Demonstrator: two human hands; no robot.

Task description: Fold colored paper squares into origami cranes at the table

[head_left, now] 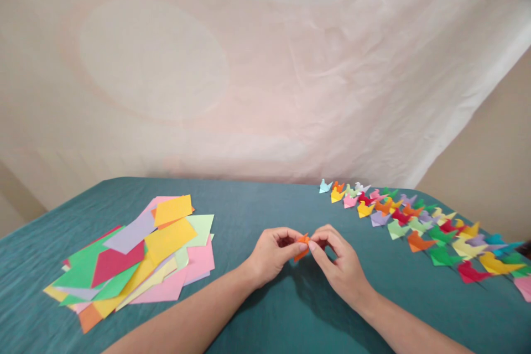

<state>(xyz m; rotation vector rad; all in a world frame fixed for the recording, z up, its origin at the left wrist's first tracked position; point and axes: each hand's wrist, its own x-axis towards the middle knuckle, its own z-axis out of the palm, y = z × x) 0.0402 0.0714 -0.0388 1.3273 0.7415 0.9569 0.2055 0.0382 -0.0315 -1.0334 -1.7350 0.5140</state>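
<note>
**Much done, some left**

Pinching orange paper (301, 255), seemingly near finished, at five o'clock between fingertips of left hand (272, 256) and right hand (341, 263). Folded: paper birds (420, 242), four o'clock. Presumably left: flat sheets (118, 265), eight o'clock.

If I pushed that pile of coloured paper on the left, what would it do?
The pile would probably slide apart rather than move as one block, since its sheets overlap at odd angles with no visible band. Each sheet is likely very light, judging by the thin edges. They may bend easily, though their flat, straight-edged look hints at some crispness.
</note>
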